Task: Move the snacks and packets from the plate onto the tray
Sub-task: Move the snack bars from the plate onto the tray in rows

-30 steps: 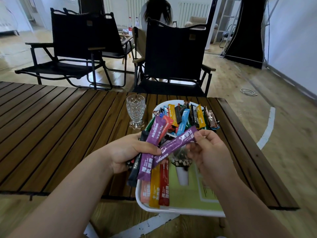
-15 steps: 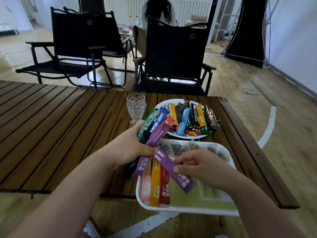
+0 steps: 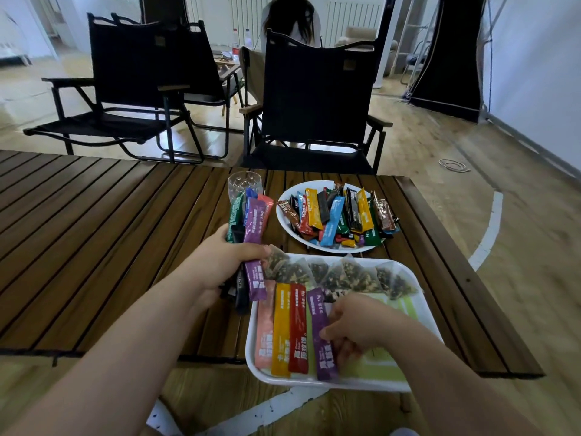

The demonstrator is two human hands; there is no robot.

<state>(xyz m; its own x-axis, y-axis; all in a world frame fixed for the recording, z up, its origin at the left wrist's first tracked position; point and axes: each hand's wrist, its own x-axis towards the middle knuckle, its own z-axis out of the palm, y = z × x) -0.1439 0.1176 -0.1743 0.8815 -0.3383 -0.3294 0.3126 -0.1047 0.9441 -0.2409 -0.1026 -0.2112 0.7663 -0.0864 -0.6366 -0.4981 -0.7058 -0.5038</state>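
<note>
A white plate (image 3: 284, 222) at the far right of the table is heaped with several coloured stick packets (image 3: 333, 215). In front of it lies a white tray (image 3: 418, 287) with a row of tea bags (image 3: 339, 273) at its back. Pink, yellow and red sticks lie side by side at its left. My right hand (image 3: 358, 322) pinches a purple stick (image 3: 320, 332) that lies next to the red one on the tray. My left hand (image 3: 220, 262) grips a bundle of sticks (image 3: 251, 221), purple, green, blue and dark, just left of the tray.
A clear glass (image 3: 244, 182) stands behind the bundle, left of the plate. The slatted wooden table (image 3: 94, 231) stretches to the left. Black folding chairs (image 3: 314, 99) stand beyond its far edge, and a person sits further back. The tray overhangs the table's near edge.
My right hand took the purple stick from the bundle, lowered it and turned it straight beside the red stick on the tray. My left hand drew the bundle back to the left.
</note>
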